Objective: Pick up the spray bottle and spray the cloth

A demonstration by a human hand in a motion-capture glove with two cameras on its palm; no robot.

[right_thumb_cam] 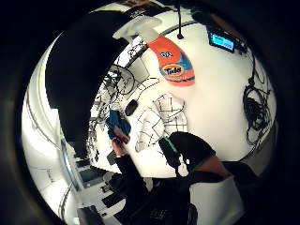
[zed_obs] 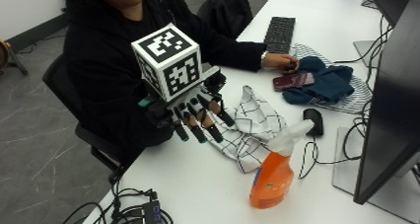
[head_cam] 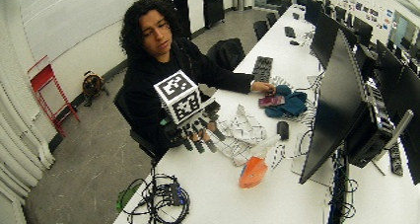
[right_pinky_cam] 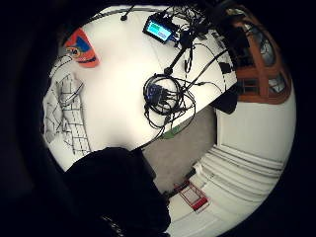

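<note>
An orange spray bottle (zed_obs: 272, 177) with a white trigger head stands upright on the white table (zed_obs: 197, 184), just right of a crumpled white cloth with a black grid (zed_obs: 253, 125). My gloved right hand (zed_obs: 197, 118) hovers above the table at the cloth's left edge, fingers spread and straight, holding nothing. It is well apart from the bottle. The thumb side palm view shows the bottle (right_thumb_cam: 171, 61) and cloth (right_thumb_cam: 161, 119); the little finger side view shows the cloth (right_pinky_cam: 64, 111) and the bottle's base (right_pinky_cam: 81, 48).
The bare left hand (zed_obs: 281, 61) rests by a blue cloth (zed_obs: 325, 83) and a dark red booklet (zed_obs: 293, 80). A keyboard (zed_obs: 279, 32), mouse (zed_obs: 314, 121) and monitor (zed_obs: 394, 95) stand on the right. Tangled cables (zed_obs: 131, 211) lie at the near edge.
</note>
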